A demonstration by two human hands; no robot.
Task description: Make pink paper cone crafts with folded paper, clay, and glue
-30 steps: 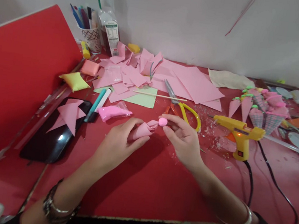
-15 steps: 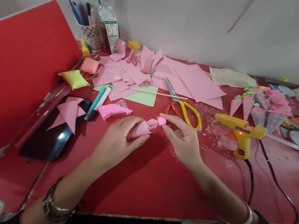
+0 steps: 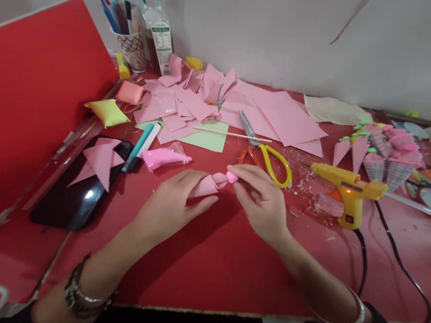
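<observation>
My left hand [image 3: 173, 198] is closed around a rolled pink paper cone [image 3: 209, 185], its wide end turned to the right. Between the thumb and fingers of my right hand [image 3: 261, 203] is a small ball of bright pink clay [image 3: 231, 177], held at the cone's open end; whether they touch firmly I cannot tell. A bag of pink clay [image 3: 163, 157] lies just beyond my left hand. Scissors with yellow and orange handles [image 3: 275, 165] rest behind my right hand, and a wooden stick [image 3: 235, 135] crosses their blades.
A yellow glue gun [image 3: 351, 190] with its light on lies at right, its cord trailing. Finished paper cones [image 3: 386, 154] cluster behind it. Pink paper sheets [image 3: 287, 118] and scraps fill the back. At left are a phone [image 3: 67, 204], markers [image 3: 140, 147] and a glass bottle [image 3: 158, 39].
The clay ball and my right fingers have shifted slightly left and down, closer to the cone's open end. The rest of the table looks the same.
</observation>
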